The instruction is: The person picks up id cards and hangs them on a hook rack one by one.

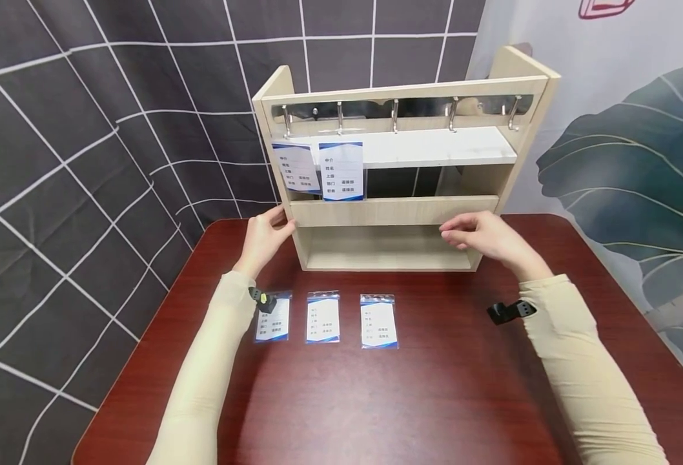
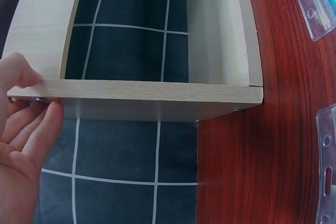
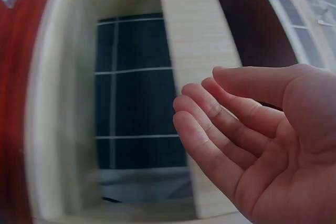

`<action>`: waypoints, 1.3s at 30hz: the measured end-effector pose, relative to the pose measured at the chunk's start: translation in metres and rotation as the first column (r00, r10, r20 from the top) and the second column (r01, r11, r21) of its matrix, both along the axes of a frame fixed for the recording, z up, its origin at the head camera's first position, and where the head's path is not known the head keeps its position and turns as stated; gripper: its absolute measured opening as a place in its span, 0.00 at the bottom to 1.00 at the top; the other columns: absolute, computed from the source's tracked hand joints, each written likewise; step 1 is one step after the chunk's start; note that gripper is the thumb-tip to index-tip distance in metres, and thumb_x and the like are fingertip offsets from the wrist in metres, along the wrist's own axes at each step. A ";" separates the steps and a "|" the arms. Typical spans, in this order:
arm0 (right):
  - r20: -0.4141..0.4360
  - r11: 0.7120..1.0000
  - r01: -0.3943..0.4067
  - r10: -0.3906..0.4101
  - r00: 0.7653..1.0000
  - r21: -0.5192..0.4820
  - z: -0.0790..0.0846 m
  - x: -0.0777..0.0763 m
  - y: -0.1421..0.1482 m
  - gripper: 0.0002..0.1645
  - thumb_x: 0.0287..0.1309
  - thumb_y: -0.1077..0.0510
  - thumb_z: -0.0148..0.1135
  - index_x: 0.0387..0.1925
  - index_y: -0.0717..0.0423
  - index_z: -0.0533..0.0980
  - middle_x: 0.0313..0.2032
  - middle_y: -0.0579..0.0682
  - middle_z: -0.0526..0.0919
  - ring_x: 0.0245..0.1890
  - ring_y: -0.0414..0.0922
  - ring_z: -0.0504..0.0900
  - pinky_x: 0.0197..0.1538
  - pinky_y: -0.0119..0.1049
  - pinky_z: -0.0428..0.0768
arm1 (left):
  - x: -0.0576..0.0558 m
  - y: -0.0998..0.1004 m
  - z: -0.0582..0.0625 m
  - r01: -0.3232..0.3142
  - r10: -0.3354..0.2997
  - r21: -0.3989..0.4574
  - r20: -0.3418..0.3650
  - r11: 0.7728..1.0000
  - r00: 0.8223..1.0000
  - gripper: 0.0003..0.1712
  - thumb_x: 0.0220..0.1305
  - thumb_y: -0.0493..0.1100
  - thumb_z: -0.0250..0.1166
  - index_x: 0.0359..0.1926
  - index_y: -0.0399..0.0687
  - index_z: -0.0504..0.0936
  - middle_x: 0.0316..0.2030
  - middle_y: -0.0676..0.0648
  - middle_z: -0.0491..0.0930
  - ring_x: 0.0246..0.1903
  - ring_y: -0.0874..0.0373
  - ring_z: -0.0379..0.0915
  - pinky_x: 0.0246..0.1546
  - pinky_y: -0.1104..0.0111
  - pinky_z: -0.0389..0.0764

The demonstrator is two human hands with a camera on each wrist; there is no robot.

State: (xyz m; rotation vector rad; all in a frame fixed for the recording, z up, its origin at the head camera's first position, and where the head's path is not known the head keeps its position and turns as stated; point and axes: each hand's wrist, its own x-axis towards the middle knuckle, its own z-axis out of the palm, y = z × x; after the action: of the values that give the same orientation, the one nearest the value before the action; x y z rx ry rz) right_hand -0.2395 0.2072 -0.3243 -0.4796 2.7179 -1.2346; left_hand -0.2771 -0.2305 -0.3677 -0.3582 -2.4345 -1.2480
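Observation:
A light wooden hook rack [image 1: 394, 212] with shelves stands at the back of the table. My left hand [image 1: 265, 239] grips its left side panel [image 2: 157, 90], thumb on the front edge and fingers along the outer face. In front of the rack's lower right part, my right hand [image 1: 487, 236] holds nothing, its fingers loosely bent in the right wrist view. Two clear-sleeved badge cards hang from the rack's left hooks: a tilted badge [image 1: 297, 169] at the far left and a straighter badge [image 1: 341, 172] beside it.
Three more badges lie in a row on the red-brown table [image 1: 434, 387]: a left badge [image 1: 274, 326] partly behind my left wrist, a middle badge [image 1: 323, 320] and a right badge [image 1: 379, 323]. A dark gridded cloth [image 1: 74, 194] hangs behind and to the left.

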 end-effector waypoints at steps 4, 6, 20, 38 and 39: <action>0.043 1.000 -0.002 0.002 0.999 -0.001 -0.019 -0.004 -0.007 0.20 0.69 0.55 0.63 0.53 0.66 0.80 0.44 0.57 0.87 0.36 0.41 0.85 0.46 0.37 0.84 | 0.002 -0.001 0.001 -0.004 0.004 -0.007 -0.013 1.000 1.000 0.23 0.64 0.36 0.67 0.60 0.33 0.80 0.52 0.33 0.82 0.52 0.45 0.82 0.51 0.57 0.83; 0.074 1.000 0.001 0.000 0.997 -0.020 -0.028 -0.006 -0.010 0.21 0.68 0.55 0.63 0.54 0.67 0.79 0.45 0.58 0.87 0.37 0.42 0.85 0.47 0.37 0.83 | 0.002 -0.001 0.001 0.000 0.000 -0.007 -0.020 1.000 1.000 0.23 0.64 0.36 0.67 0.59 0.32 0.80 0.52 0.33 0.82 0.52 0.45 0.82 0.51 0.57 0.83; 0.175 0.991 -0.015 0.038 0.984 -0.136 -0.076 -0.008 -0.027 0.22 0.67 0.61 0.62 0.55 0.74 0.77 0.49 0.64 0.84 0.45 0.51 0.84 0.49 0.36 0.85 | -0.001 0.000 0.000 -0.002 0.002 -0.010 -0.032 1.000 0.999 0.24 0.64 0.37 0.67 0.60 0.32 0.80 0.52 0.33 0.82 0.52 0.45 0.82 0.51 0.57 0.83; 0.255 0.986 -0.034 0.075 0.964 -0.161 -0.118 -0.008 -0.054 0.22 0.63 0.60 0.66 0.54 0.72 0.79 0.49 0.60 0.85 0.45 0.48 0.84 0.50 0.40 0.84 | 0.006 0.002 0.003 -0.023 0.023 -0.018 -0.019 1.000 1.000 0.24 0.64 0.35 0.66 0.60 0.32 0.80 0.52 0.33 0.82 0.53 0.45 0.82 0.52 0.57 0.83; 0.251 0.987 -0.042 0.081 0.965 -0.156 -0.119 -0.008 -0.056 0.22 0.63 0.59 0.66 0.54 0.72 0.79 0.49 0.60 0.85 0.44 0.47 0.83 0.50 0.40 0.84 | 0.006 0.002 0.003 -0.024 0.024 -0.019 -0.018 1.000 1.000 0.24 0.64 0.35 0.66 0.60 0.32 0.80 0.52 0.33 0.82 0.53 0.45 0.82 0.52 0.57 0.83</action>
State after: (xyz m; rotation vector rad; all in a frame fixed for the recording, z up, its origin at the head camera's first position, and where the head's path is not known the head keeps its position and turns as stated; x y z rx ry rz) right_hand -0.2473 0.1512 -0.4434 -0.3860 2.3899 -1.3847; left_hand -0.2710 -0.2289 -0.3647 -0.3434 -2.4302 -1.2069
